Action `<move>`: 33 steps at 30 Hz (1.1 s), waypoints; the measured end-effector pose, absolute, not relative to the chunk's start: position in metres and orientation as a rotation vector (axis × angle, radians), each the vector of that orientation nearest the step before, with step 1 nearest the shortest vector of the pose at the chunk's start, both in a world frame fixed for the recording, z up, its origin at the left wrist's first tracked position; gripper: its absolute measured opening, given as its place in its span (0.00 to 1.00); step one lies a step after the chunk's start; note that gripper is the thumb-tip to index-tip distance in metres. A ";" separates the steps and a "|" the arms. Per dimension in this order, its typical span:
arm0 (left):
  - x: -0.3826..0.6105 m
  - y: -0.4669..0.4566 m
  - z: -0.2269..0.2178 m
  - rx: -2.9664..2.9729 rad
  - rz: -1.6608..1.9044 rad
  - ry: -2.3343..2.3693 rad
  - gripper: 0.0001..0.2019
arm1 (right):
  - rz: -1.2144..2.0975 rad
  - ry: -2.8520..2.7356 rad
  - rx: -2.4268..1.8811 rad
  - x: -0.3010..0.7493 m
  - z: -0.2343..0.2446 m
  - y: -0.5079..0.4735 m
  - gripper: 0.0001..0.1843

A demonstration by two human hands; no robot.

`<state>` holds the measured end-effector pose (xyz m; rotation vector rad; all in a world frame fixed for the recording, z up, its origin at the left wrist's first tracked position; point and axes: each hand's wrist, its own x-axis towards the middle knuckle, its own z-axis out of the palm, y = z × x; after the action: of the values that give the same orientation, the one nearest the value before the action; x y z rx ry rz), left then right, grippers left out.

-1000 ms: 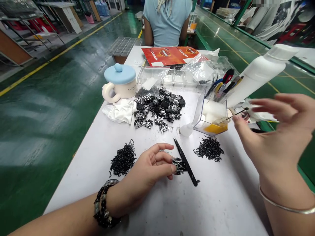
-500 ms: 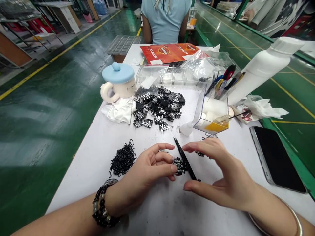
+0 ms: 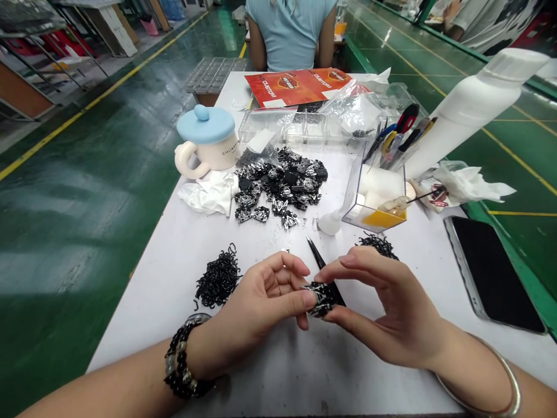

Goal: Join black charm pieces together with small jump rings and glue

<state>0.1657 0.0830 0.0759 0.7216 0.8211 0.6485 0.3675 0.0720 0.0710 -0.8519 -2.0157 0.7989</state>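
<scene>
My left hand (image 3: 261,302) pinches a small black and silver metal piece (image 3: 319,297) between thumb and fingers, just above the white table (image 3: 261,371). My right hand (image 3: 383,302) closes on the same piece from the right, thumb under it and forefinger over it. Black tweezers (image 3: 315,255) lie on the table just behind the piece, partly hidden by my fingers. A heap of small black hooks (image 3: 217,278) lies left of my left hand, and another heap (image 3: 378,244) sits behind my right hand. A pile of black and silver pieces (image 3: 282,186) lies farther back.
A cream mug with a blue lid (image 3: 209,145), a white cloth (image 3: 209,197), a clear tool box (image 3: 378,191), a tall white bottle (image 3: 470,110) and a dark phone (image 3: 491,273) stand around. A person in a light blue top (image 3: 291,29) sits beyond the table's far end.
My right hand came down from near the white bottle to the table and closed on the metal piece that my left hand holds. The piece is lifted slightly.
</scene>
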 end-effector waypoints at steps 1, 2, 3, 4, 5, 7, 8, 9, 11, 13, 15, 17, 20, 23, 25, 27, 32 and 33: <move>0.165 0.083 0.076 0.719 0.655 0.821 0.12 | 0.808 -2.003 -0.844 0.367 0.071 0.072 0.39; 0.165 0.082 0.077 0.715 0.658 0.820 0.12 | 0.815 -1.993 -0.834 0.367 0.070 0.071 0.38; 0.165 0.082 0.077 0.712 0.661 0.820 0.13 | 0.821 -1.988 -0.825 0.367 0.070 0.071 0.38; 0.165 0.082 0.077 0.708 0.661 0.820 0.13 | 0.832 -1.982 -0.819 0.366 0.070 0.071 0.38; 0.165 0.083 0.078 0.703 0.660 0.824 0.13 | 0.851 -1.968 -0.820 0.366 0.069 0.070 0.37; 0.165 0.083 0.079 0.686 0.648 0.828 0.14 | 0.927 -1.907 -0.843 0.364 0.069 0.071 0.35; 0.165 0.083 0.079 0.666 0.642 0.816 0.14 | 0.989 -1.850 -0.866 0.364 0.068 0.071 0.33; 0.165 0.083 0.080 0.636 0.637 0.787 0.14 | 1.065 -1.780 -0.885 0.363 0.068 0.071 0.31; 0.167 0.083 0.080 0.564 0.636 0.688 0.15 | 1.230 -1.621 -0.907 0.360 0.068 0.073 0.28; 0.168 0.082 0.080 0.503 0.653 0.582 0.13 | 1.382 -1.477 -0.895 0.358 0.067 0.073 0.26; 0.169 0.081 0.079 0.472 0.688 0.522 0.11 | 1.507 -1.357 -0.857 0.355 0.066 0.073 0.25; 0.170 0.080 0.079 0.452 0.719 0.510 0.10 | 1.591 -1.280 -0.814 0.354 0.066 0.073 0.25; 0.171 0.080 0.079 0.411 0.744 0.540 0.09 | 1.576 -1.320 -0.839 0.354 0.067 0.074 0.27; 0.171 0.081 0.081 0.365 0.757 0.602 0.10 | 1.288 -1.439 -0.958 0.359 0.069 0.080 0.16; 0.171 0.081 0.081 0.344 0.757 0.629 0.10 | 1.052 -1.439 -1.019 0.365 0.070 0.084 0.04; 0.171 0.081 0.080 0.343 0.760 0.628 0.10 | 0.922 -1.446 -1.067 0.369 0.071 0.089 0.08; 0.167 0.069 0.076 0.484 0.444 0.434 0.16 | 0.952 -1.792 -1.184 0.360 0.075 0.096 0.14; 0.166 0.066 0.075 0.506 0.343 0.404 0.16 | 0.931 -1.904 -1.197 0.354 0.075 0.097 0.11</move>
<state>0.1663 0.0660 0.0745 0.5056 0.4044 0.3431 0.3541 0.0969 0.0751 -1.1967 -1.9035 0.9308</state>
